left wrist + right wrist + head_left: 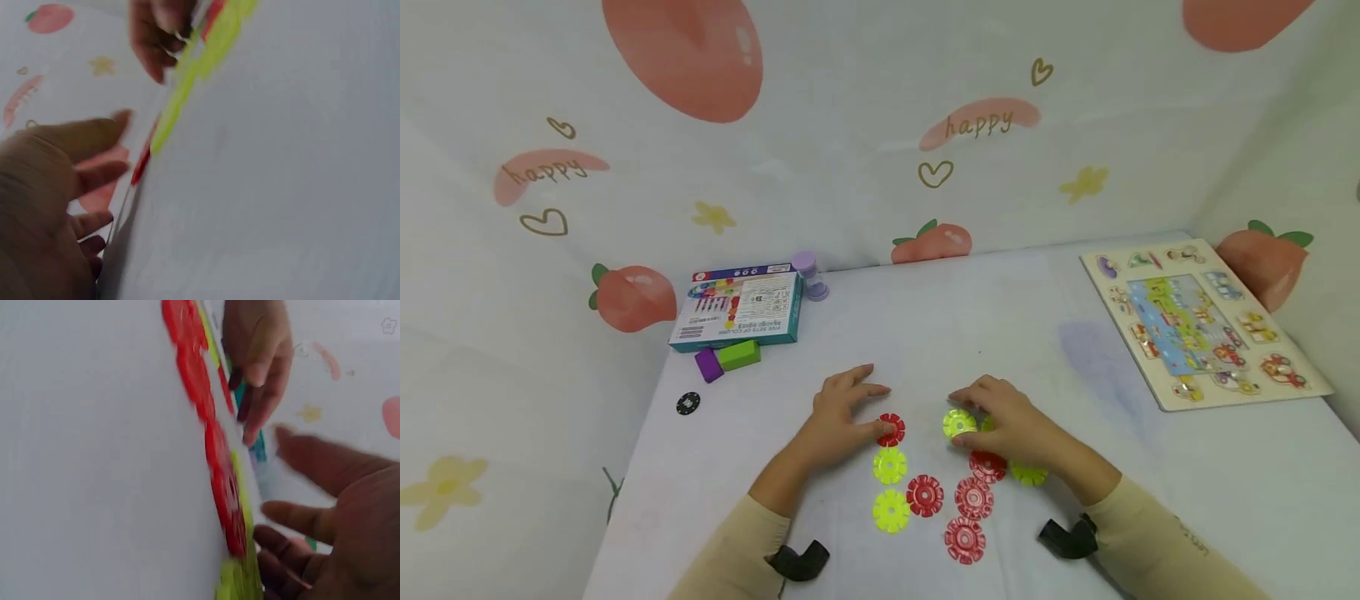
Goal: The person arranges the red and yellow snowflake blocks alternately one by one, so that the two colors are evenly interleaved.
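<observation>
Red disc (891, 430) under the left hand (838, 414)'s straight fingers; right hand (1007, 425) apparently pinches the yellow disc (958, 423).

A cluster of toothed discs (925, 495) lies on the counter (925, 333). Behind it to the left lies a box (737, 307), with two blocks (727, 360) just in front of the box. A puzzle board (1202, 325) lies well right of the discs.
</observation>
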`<control>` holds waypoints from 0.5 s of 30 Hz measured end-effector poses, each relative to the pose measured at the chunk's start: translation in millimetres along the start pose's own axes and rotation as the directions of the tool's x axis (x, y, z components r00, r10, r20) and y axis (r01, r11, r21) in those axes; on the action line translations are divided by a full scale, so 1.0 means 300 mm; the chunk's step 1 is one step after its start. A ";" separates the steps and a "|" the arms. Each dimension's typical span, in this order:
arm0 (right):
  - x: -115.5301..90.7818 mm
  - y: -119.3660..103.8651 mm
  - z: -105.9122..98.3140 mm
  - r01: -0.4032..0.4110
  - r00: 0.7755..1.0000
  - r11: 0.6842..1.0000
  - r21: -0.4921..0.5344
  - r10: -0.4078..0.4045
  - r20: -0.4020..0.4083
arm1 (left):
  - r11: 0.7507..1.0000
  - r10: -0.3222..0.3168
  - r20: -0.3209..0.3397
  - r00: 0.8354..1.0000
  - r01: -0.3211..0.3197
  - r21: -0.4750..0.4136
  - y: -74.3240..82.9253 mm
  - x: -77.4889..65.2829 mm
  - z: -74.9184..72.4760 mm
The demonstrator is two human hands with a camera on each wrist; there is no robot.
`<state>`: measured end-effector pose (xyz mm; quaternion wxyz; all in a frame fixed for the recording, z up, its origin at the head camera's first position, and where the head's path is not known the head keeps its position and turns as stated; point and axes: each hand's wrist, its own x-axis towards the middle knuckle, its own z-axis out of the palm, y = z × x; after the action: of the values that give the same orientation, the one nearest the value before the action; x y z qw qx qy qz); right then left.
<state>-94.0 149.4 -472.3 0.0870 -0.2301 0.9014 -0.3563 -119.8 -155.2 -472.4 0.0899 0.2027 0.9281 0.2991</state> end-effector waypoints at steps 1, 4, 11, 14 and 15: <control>0.001 -0.003 0.013 0.003 1.000 1.000 -0.026 -0.004 -0.015 | 1.000 -0.009 -0.007 1.000 0.009 0.006 0.002 -0.001 0.015; -0.001 -0.012 0.039 0.003 0.999 0.997 -0.076 -0.007 -0.050 | 0.999 -0.028 -0.025 0.999 0.029 0.014 0.001 -0.010 0.038; -0.003 -0.005 0.044 -0.035 0.997 0.999 -0.019 0.034 -0.074 | 0.999 -0.002 -0.082 0.997 -0.001 -0.034 0.003 -0.008 0.040; -0.004 0.007 0.035 -0.032 0.998 1.000 0.001 0.032 -0.059 | 0.998 -0.010 -0.084 0.996 0.005 -0.058 0.003 -0.003 0.045; -0.006 0.011 0.030 -0.028 0.998 1.000 0.012 0.028 -0.055 | 0.998 -0.013 -0.085 0.996 0.008 -0.059 0.002 -0.003 0.047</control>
<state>-90.8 147.0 -481.1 0.0682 -0.2070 0.9046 -0.3663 -114.9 -147.8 -483.3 0.0577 0.1823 0.9229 0.3341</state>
